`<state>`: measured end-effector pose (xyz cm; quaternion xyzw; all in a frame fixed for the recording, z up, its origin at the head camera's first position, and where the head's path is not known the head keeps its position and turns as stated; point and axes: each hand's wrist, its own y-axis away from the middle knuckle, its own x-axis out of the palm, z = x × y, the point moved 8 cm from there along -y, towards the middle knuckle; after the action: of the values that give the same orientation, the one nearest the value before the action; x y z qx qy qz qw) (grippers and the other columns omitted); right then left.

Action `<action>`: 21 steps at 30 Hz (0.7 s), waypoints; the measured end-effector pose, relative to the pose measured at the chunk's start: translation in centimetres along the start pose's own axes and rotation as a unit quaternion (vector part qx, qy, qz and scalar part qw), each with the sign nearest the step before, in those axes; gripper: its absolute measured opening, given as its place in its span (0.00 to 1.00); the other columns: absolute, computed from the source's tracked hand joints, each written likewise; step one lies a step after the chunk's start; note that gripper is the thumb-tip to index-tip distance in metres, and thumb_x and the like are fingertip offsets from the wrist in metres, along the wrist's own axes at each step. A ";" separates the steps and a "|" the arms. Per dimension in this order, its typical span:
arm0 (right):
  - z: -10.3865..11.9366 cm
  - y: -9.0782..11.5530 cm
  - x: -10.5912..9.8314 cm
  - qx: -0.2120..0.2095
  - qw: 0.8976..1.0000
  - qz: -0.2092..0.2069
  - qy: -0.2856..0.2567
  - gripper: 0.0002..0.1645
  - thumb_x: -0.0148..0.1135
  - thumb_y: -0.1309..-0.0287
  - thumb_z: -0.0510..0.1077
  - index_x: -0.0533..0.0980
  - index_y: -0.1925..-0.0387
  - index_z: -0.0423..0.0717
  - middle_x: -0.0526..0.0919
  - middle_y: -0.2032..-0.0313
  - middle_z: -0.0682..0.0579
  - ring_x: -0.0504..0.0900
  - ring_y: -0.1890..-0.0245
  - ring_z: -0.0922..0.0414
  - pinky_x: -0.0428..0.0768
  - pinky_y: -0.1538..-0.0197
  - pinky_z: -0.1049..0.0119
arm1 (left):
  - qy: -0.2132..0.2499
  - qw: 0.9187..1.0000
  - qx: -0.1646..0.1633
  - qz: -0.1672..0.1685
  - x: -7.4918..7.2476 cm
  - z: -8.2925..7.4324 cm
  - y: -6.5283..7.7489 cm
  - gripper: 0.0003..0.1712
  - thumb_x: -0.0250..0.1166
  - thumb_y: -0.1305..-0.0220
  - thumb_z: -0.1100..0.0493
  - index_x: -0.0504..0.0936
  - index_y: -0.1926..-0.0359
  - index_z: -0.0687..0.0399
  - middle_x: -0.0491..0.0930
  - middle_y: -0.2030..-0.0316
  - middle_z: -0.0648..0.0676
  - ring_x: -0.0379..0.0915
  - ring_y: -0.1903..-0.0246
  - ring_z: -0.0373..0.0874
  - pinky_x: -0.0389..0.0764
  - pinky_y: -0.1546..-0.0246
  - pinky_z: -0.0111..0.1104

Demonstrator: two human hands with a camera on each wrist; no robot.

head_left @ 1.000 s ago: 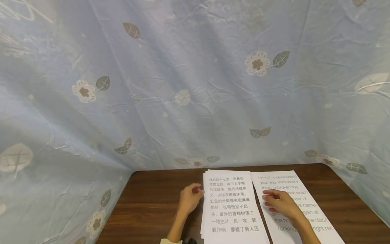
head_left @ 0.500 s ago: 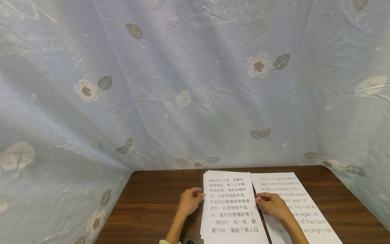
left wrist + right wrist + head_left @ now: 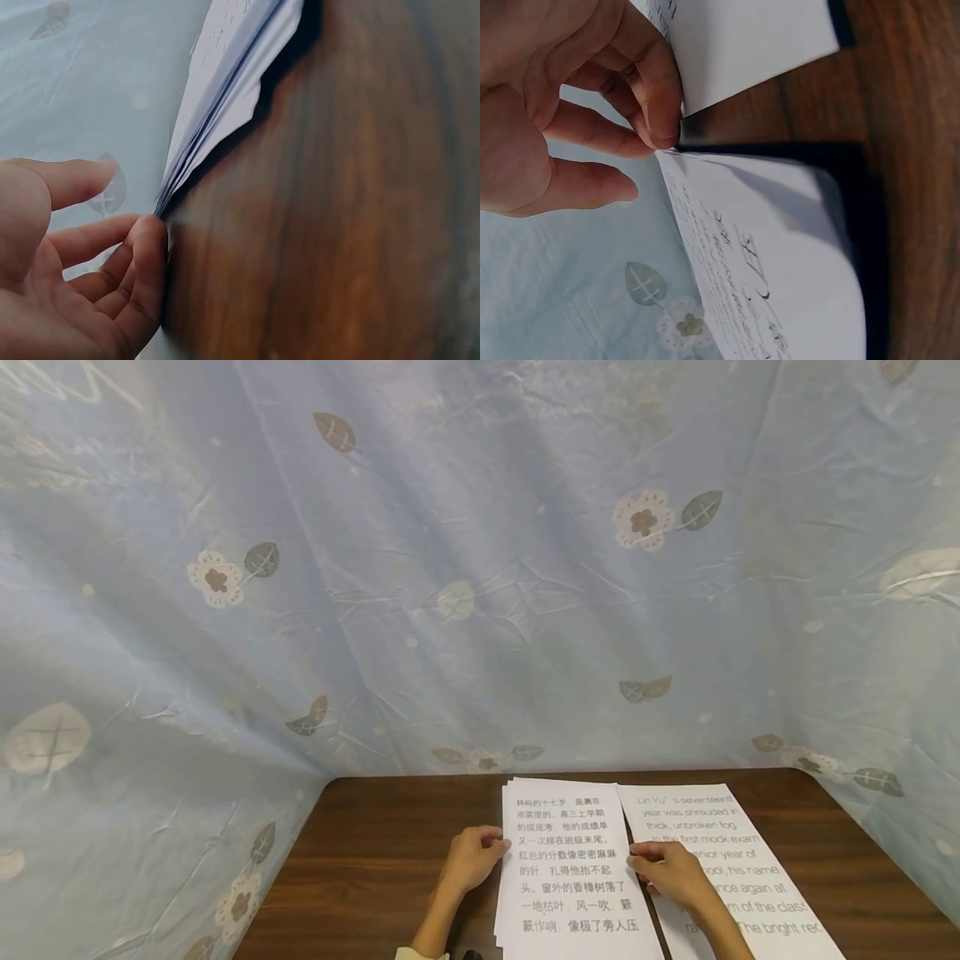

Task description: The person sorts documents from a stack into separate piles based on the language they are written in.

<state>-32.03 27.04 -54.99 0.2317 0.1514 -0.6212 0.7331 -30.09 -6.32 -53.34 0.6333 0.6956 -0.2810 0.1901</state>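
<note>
one stack of chinese-printed sheets [image 3: 570,868] lies on one brown table [image 3: 375,852], its layers too close to count. my left hand [image 3: 470,860] touches its left edge, my right hand [image 3: 670,870] its right; both are relaxed, fingers loosely bent, thumbs apart, gripping nothing. one english-printed page [image 3: 738,852] shows beside it, partly behind my right hand.
</note>
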 end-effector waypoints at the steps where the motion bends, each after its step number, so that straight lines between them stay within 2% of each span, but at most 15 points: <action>1: 0.0 0.0 0.0 -0.002 1.000 0.000 0.004 0.24 0.69 0.32 0.43 0.82 0.41 0.30 0.88 0.53 0.41 0.88 0.60 0.55 0.91 0.60 0.59 | -0.002 1.000 0.001 0.001 0.0 -0.1 -0.1 0.21 0.72 0.32 0.54 0.89 0.46 0.66 0.88 0.61 0.53 0.80 0.60 0.45 0.82 0.60 0.38; 9: 0.7 0.0 -0.3 -0.015 0.999 -0.009 0.027 0.21 0.71 0.34 0.41 0.84 0.45 0.30 0.89 0.58 0.44 0.87 0.64 0.56 0.91 0.61 0.59 | -0.007 1.000 -0.008 0.007 0.2 -0.5 -0.2 0.20 0.72 0.32 0.55 0.89 0.46 0.66 0.90 0.58 0.59 0.83 0.59 0.48 0.84 0.58 0.44; 13: 0.8 0.0 -0.2 -0.024 0.999 -0.009 0.041 0.22 0.72 0.35 0.41 0.84 0.46 0.30 0.90 0.59 0.45 0.87 0.65 0.55 0.90 0.63 0.59 | -0.005 1.000 -0.014 0.006 0.3 -0.7 -0.2 0.20 0.72 0.32 0.56 0.89 0.45 0.66 0.89 0.61 0.55 0.81 0.60 0.47 0.82 0.60 0.41; 18: 0.9 0.1 0.0 -0.022 0.999 -0.018 0.031 0.20 0.72 0.37 0.40 0.85 0.46 0.33 0.89 0.60 0.48 0.86 0.65 0.57 0.89 0.64 0.63 | 0.001 1.000 -0.013 0.001 0.3 -0.9 0.0 0.20 0.72 0.32 0.57 0.88 0.45 0.67 0.84 0.65 0.49 0.77 0.60 0.44 0.76 0.61 0.35; 21: 1.1 0.2 0.1 -0.028 0.999 -0.025 0.020 0.20 0.73 0.39 0.38 0.85 0.46 0.34 0.88 0.60 0.49 0.86 0.65 0.57 0.88 0.66 0.64 | 0.004 1.000 -0.007 -0.007 0.3 -1.1 0.1 0.20 0.74 0.35 0.59 0.89 0.46 0.66 0.85 0.64 0.49 0.78 0.60 0.43 0.77 0.60 0.34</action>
<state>-31.92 26.44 -54.06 0.2197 0.1894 -0.6297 0.7207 -29.93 -5.43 -52.71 0.6284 0.7025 -0.2747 0.1900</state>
